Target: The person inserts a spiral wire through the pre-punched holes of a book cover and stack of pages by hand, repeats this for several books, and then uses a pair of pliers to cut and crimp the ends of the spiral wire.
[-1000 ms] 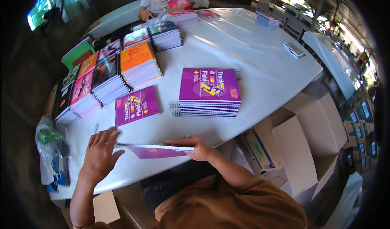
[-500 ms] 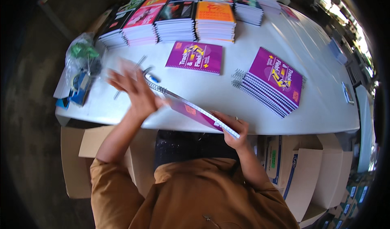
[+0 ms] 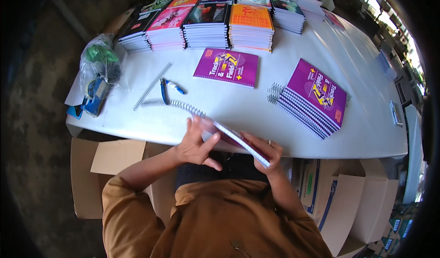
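My right hand (image 3: 264, 153) grips the right end of a purple-covered notebook (image 3: 236, 138), held edge-on above the table's front edge. From the notebook's far left corner a wire spiral coil (image 3: 184, 106) sticks out over the table. My left hand (image 3: 198, 144) is beside that corner, thumb and fingers spread; whether a fingertip touches the coil I cannot tell. Beyond the coil lie blue-handled pliers (image 3: 164, 92) and a loose spiral coil (image 3: 152, 86). One purple notebook (image 3: 228, 67) lies flat farther back, and a stack of purple spiral notebooks (image 3: 315, 97) stands to the right.
Stacks of notebooks in several colours (image 3: 206, 27) line the back of the white table (image 3: 137, 125). At left are a clear plastic bag (image 3: 98, 56) and a blue tape dispenser (image 3: 96, 97). Open cardboard boxes (image 3: 350, 198) stand below the table on both sides.
My left hand has swung down and right, from above the coil's outer end to the notebook's left corner. The pliers now show fully. My right hand keeps its hold.
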The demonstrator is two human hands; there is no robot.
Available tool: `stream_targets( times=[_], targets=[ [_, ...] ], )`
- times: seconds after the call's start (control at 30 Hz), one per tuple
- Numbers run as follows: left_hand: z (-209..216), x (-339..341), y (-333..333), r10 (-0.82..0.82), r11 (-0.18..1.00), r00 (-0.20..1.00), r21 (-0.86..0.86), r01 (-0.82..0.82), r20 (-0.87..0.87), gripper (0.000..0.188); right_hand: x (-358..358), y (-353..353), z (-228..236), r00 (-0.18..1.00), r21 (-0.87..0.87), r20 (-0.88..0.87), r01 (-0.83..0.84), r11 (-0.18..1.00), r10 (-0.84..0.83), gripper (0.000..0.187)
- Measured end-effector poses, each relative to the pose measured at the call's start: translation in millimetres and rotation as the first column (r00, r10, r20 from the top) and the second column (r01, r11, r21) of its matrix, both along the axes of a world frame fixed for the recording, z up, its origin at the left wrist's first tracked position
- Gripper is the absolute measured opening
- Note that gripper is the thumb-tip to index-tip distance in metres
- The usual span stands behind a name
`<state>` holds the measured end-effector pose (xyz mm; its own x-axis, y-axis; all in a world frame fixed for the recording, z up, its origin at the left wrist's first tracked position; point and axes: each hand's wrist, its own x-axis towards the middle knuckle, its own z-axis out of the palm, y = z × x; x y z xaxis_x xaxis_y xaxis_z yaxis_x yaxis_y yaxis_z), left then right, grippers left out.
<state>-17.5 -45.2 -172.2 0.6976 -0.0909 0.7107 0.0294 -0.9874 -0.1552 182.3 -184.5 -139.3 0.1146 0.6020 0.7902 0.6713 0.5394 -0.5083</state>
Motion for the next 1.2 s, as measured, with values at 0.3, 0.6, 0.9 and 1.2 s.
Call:
stream_targets(
  times=[0.3, 0.6, 0.9, 1.2],
  targets=[
    [-0.3, 2.4, 4.1, 0.078, 0.996, 0.994, 0.042, -0.081, 0.082, 0.100, -5.6, 3.6, -3.4, 0.998, 0.014, -0.060, 0.032, 0.999, -0.031, 0.029],
    [-0.8, 9.0, -9.7, -0.009, 0.996, 0.998, -0.089, 0.014, 0.054, 0.103, -8.5, 1.7, -1.4, 1.000, -0.002, 0.011, 0.000, 1.000, 0.000, 0.028],
    [5.1, 12.2, -1.6, 0.022, 0.997, 0.992, 0.067, -0.031, 0.126, 0.107, -10.7, 5.8, -1.9, 1.000, 0.034, -0.006, -0.001, 0.999, 0.001, 0.030],
    [0.7, 9.1, -21.0, 0.016, 1.000, 0.999, 0.015, -0.015, -0.039, 0.098, -13.0, 7.5, -11.5, 0.988, 0.003, -0.151, -0.043, 0.999, 0.043, 0.033]
  ],
)
